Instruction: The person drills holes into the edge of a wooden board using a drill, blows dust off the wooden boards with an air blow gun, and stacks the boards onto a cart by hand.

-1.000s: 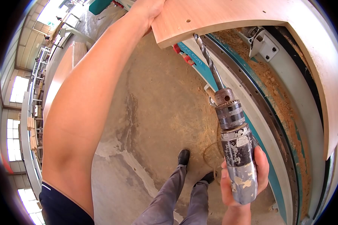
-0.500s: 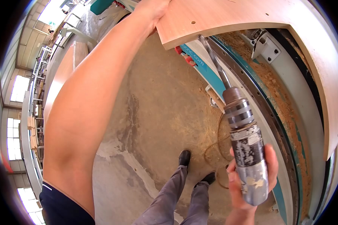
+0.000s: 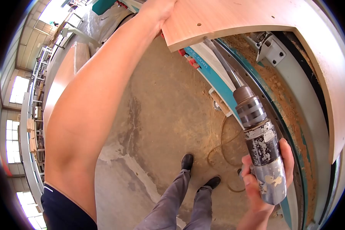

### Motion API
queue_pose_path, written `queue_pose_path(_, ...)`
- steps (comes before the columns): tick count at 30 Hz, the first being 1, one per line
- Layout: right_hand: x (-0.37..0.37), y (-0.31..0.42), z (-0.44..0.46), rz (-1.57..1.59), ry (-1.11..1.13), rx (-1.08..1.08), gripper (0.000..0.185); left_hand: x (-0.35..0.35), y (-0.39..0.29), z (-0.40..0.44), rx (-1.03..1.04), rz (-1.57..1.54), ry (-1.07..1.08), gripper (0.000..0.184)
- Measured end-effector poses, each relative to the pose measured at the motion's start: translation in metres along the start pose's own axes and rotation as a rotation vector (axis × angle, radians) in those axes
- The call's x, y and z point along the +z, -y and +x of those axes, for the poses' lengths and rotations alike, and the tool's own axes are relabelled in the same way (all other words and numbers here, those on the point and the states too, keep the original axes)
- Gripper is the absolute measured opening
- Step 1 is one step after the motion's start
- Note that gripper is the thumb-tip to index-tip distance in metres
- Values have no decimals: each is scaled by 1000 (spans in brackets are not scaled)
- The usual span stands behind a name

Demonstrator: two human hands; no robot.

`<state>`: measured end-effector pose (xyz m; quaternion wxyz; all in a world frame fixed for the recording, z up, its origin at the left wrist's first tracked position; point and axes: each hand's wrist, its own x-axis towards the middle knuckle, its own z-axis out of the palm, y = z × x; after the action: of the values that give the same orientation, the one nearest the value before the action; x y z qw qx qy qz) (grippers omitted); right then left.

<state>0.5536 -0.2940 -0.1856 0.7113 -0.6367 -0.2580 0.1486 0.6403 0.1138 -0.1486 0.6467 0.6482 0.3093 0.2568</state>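
My right hand [image 3: 253, 186] is wrapped round the worn black-and-silver body of a power drill [image 3: 262, 149]. From its chuck a long drill bit [image 3: 228, 67] points up and left, and its tip meets the curved edge of a pale wooden panel [image 3: 226, 17]. Whether the tip sits inside the edge or just against it I cannot tell. My left hand [image 3: 163, 13] grips the panel's left end at the top of the view, its fingers partly hidden under the board. Small holes show in the panel's face.
Beneath the panel runs a machine with a teal-and-white side [image 3: 203, 69], a metal bracket [image 3: 272, 50] and a dark rail strewn with sawdust [image 3: 278, 97]. A thin hose [image 3: 222, 149] curls over the concrete floor [image 3: 149, 115] near my shoes. More boards [image 3: 67, 73] stand at the left.
My right hand and the drill's body have swung a little to the right, while the bit's tip stays at the panel's edge. The panel has shifted only slightly.
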Motion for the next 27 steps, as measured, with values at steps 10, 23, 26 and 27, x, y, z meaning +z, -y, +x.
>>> queue_pose_path(10,4,-43,-9,39,83,-153,83,-2,3,4,38,20,-28,45)
queue_pose_path(23,18,-31,-6,-297,85,-469,69,-5,1,-7,54,4,27,46)
queue_pose_path(26,15,-25,0,-320,109,-472,67,-6,4,4,19,5,13,46)
queue_pose_path(27,14,-22,3,-327,115,-473,66,-6,5,5,28,8,13,46)
